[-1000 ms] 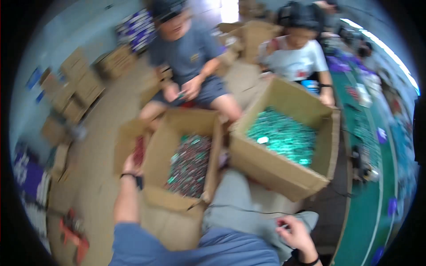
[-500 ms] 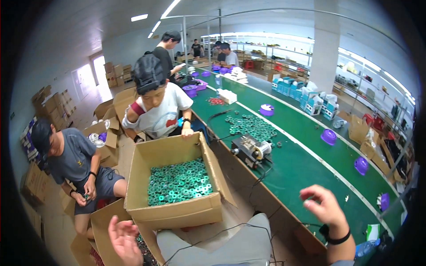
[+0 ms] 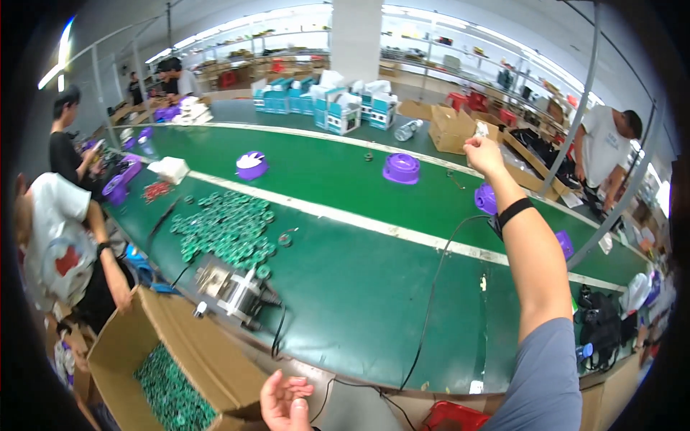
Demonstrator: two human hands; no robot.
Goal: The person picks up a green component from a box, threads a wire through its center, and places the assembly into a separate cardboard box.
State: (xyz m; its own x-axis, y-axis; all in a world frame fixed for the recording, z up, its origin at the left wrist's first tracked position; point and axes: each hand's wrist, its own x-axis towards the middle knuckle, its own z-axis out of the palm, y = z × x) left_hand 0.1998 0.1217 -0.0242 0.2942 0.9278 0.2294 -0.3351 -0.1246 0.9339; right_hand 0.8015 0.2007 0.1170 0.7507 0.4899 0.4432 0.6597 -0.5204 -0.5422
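My right arm stretches far out over the green bench, with my right hand (image 3: 483, 154) raised above the belt, fingers closed. Whether anything is between them I cannot make out. Closest to it are an open cardboard box (image 3: 447, 129) and a purple plastic bowl-shaped part (image 3: 486, 198). Down at the near edge, my left hand (image 3: 286, 402) is empty, its fingers loosely bent and apart. Beside it stands a cardboard box (image 3: 208, 352) holding many small green rings (image 3: 169, 391). More green rings (image 3: 226, 226) lie spread on the bench behind a small motor-driven machine (image 3: 237, 291).
Another purple part (image 3: 401, 168) and a purple bowl with white pieces (image 3: 251, 165) sit on the belt. A black cable (image 3: 431, 302) crosses the bench. At left a co-worker's hand (image 3: 122, 298) touches the ring box. A metal post (image 3: 575, 100) rises at right.
My view has swung right, toward the bench. My right arm has reached out over the belt and its fingers have closed. The ring box now appears at the lower left, beside my left hand.
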